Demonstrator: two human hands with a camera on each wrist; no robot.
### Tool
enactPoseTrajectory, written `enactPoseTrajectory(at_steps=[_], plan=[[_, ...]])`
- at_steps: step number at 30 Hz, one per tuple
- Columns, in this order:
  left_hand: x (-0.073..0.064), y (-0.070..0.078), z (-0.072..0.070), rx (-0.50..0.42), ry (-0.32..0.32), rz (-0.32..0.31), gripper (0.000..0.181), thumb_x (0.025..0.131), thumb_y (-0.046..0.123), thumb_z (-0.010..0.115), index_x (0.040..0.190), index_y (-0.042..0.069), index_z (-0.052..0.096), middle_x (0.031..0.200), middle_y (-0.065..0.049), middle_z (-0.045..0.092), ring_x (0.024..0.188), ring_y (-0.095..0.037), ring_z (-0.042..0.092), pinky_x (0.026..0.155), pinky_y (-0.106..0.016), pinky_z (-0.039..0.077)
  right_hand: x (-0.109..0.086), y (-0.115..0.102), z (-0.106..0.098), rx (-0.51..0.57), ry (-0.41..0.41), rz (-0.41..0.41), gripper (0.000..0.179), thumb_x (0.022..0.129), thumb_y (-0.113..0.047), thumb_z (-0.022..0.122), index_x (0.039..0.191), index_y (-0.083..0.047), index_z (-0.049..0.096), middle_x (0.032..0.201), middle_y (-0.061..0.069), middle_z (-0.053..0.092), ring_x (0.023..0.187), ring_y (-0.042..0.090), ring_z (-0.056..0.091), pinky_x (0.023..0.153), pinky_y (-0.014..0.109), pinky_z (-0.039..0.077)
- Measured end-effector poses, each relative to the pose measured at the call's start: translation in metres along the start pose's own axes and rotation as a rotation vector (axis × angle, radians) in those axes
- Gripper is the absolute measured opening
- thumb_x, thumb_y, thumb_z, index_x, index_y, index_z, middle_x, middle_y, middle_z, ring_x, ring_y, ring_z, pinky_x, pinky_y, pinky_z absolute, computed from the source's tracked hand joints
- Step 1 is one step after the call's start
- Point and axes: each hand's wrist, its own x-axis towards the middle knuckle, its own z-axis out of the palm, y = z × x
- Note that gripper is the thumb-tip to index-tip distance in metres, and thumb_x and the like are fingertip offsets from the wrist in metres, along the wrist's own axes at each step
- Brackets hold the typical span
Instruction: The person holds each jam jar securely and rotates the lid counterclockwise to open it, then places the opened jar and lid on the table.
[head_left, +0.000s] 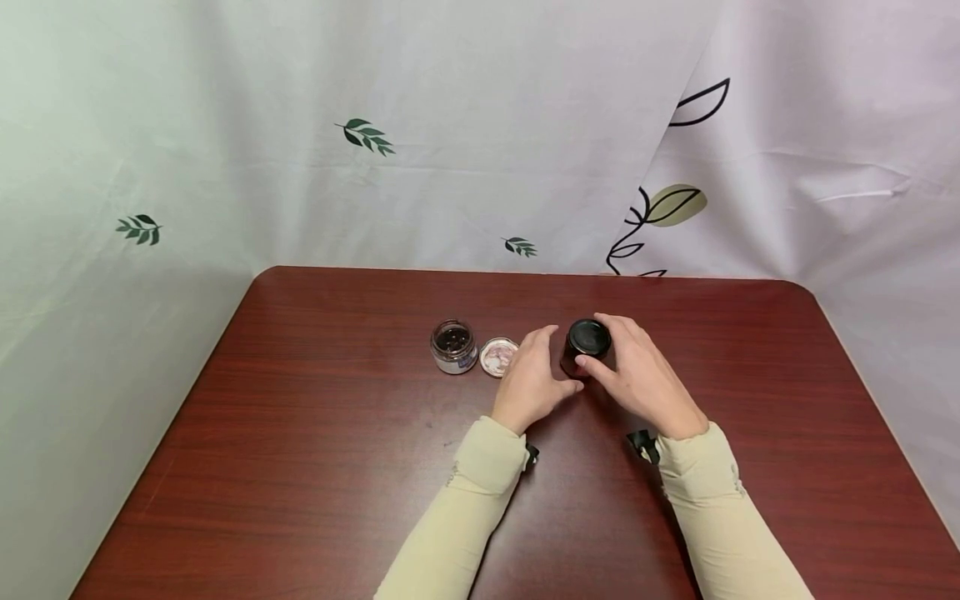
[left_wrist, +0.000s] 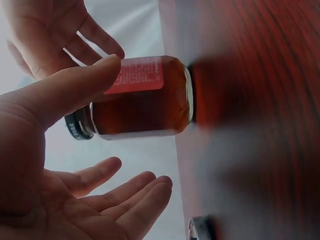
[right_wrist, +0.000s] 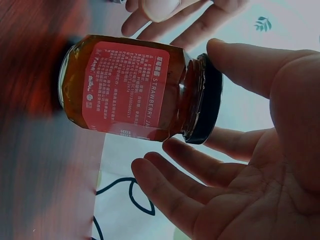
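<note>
Jam jar (head_left: 586, 346) upright near the worktop (head_left: 315, 467) centre, long axis vertical, black lid up.
Left hand (head_left: 531, 377) and right hand (head_left: 637, 371) flank it, fingers relaxed, gripping nothing. Toward the left edge: 1 small open jar (head_left: 453, 346), 1 loose lid (head_left: 498, 357).

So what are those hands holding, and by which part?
Nothing is gripped yet. The right hand has fingertips at the black lid of the strawberry jam jar; the left hand is open beside it.
</note>
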Motion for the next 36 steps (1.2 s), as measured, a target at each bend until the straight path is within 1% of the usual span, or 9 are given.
enactPoseTrajectory(at_steps=[4, 10, 17, 29, 36], plan=[[0.001, 0.001, 0.003, 0.01, -0.006, -0.006, 0.084, 0.067, 0.033, 0.081, 0.137, 0.01, 0.04, 0.135, -0.006, 0.046, 0.124, -0.018, 0.044, 0.101, -0.033, 0.035, 0.001, 0.0, 0.001, 0.006, 0.009, -0.008, 0.064, 0.084, -0.028, 0.068, 0.133, 0.002, 0.041, 0.127, 0.018, 0.047, 0.118, 0.032, 0.044, 0.097, 0.047, 0.034], [0.002, 0.002, 0.006, 0.015, -0.031, -0.021, 0.083, 0.068, 0.034, 0.08, 0.137, 0.011, 0.04, 0.134, -0.006, 0.047, 0.122, -0.018, 0.045, 0.1, -0.035, 0.037, 0.002, 0.0, 0.003, 0.013, 0.011, -0.003, 0.065, 0.083, -0.028, 0.068, 0.134, 0.001, 0.041, 0.126, 0.019, 0.048, 0.116, 0.031, 0.046, 0.096, 0.047, 0.036], [0.002, 0.002, 0.009, 0.02, -0.049, -0.03, 0.081, 0.069, 0.034, 0.08, 0.136, 0.011, 0.041, 0.133, -0.005, 0.048, 0.122, -0.017, 0.045, 0.099, -0.033, 0.038, 0.003, -0.001, 0.006, 0.02, 0.008, 0.003, 0.066, 0.083, -0.026, 0.069, 0.135, 0.001, 0.039, 0.125, 0.02, 0.048, 0.115, 0.032, 0.047, 0.095, 0.047, 0.036], [0.004, 0.0, 0.012, 0.032, -0.053, 0.012, 0.075, 0.071, 0.034, 0.079, 0.133, 0.01, 0.045, 0.123, -0.005, 0.055, 0.114, -0.018, 0.051, 0.096, -0.032, 0.04, 0.005, 0.001, 0.009, 0.034, 0.001, 0.033, 0.066, 0.082, -0.022, 0.07, 0.135, 0.0, 0.039, 0.129, 0.021, 0.046, 0.118, 0.034, 0.045, 0.095, 0.048, 0.036], [0.005, 0.001, 0.012, 0.037, -0.051, 0.019, 0.072, 0.071, 0.031, 0.078, 0.132, 0.01, 0.045, 0.119, -0.005, 0.057, 0.109, -0.018, 0.054, 0.093, -0.031, 0.041, 0.005, 0.0, 0.009, 0.044, -0.005, 0.061, 0.066, 0.081, -0.022, 0.071, 0.135, -0.001, 0.039, 0.128, 0.021, 0.047, 0.116, 0.034, 0.047, 0.095, 0.048, 0.037]])
